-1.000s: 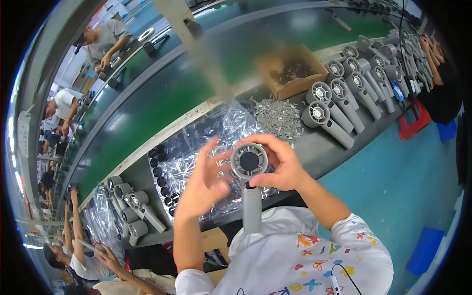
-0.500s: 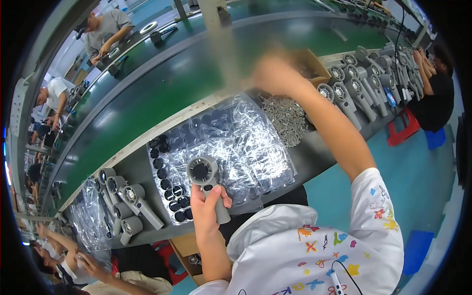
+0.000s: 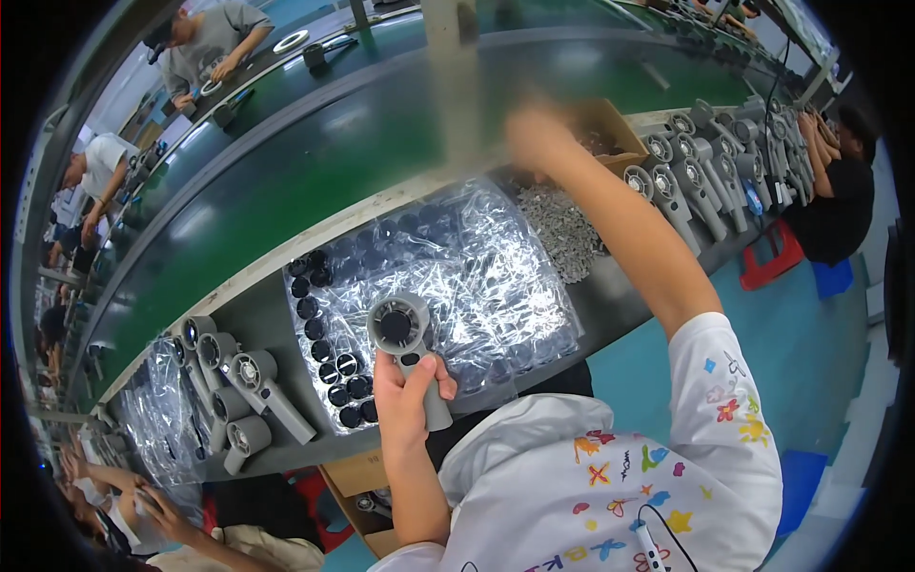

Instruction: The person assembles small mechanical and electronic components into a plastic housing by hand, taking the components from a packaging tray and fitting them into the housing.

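Observation:
A grey handheld fan [image 3: 436,410] with a round head and a black centre disc is gripped by its handle in my left hand [image 3: 405,400], thumb across the front. It is held over a sheet of clear plastic wrap [image 3: 477,286], where several round black caps [image 3: 308,307] line the left side. My right arm reaches far forward. At its end my right hand [image 3: 541,138] is smeared by motion, beside an open cardboard box [image 3: 624,143] and above a heap of small grey parts [image 3: 562,234]. Its fingers, and anything in them, cannot be made out.
Grey handheld fans [image 3: 705,195] crowd the bench at the right; several more fans [image 3: 253,372] lie at the left by plastic wrap [image 3: 162,410]. Beyond runs a green conveyor belt [image 3: 286,181], with a post [image 3: 453,86] before it. Co-workers sit on both sides and across.
My blurred right hand has shifted slightly to the right near the cardboard box. The left hand keeps its hold on the fan, and the whole view has moved a little.

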The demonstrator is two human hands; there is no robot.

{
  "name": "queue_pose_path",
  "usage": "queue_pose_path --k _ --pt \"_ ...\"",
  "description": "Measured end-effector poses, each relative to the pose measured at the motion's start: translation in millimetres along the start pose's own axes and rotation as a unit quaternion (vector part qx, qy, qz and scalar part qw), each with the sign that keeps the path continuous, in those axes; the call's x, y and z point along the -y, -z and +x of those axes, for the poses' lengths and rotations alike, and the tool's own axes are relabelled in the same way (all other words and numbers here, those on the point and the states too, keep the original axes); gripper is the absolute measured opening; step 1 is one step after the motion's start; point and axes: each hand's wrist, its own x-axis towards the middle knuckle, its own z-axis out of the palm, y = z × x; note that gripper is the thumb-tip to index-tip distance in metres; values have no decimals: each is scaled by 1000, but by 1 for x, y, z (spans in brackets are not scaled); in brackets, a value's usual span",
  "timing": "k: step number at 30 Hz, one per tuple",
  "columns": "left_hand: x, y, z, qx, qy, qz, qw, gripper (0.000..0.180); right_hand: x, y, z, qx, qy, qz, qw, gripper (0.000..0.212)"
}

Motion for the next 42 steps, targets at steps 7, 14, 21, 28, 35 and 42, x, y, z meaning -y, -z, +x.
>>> queue_pose_path --k 7,14,21,28,35,42 --pt "2 0 2 11 -10 -27 1000 41 12 -3 -15 -58 54 -87 993 20" --pt "3 -2 3 -2 -9 18 1000 54 37 17 -70 -89 163 262 947 18" --pt "6 -8 5 -31 -20 27 999 58 80 -5 -146 55 280 517 807 8" --pt "8 -18 4 -63 -43 77 994 64 98 -41 -155 33 359 459 812 10" --pt "10 -19 4 -68 -67 81 992 57 100 -47 -161 -57 436 368 820 9" --pt "10 -17 4 -58 -65 81 993 64 99 -68 -166 -115 436 393 801 13"
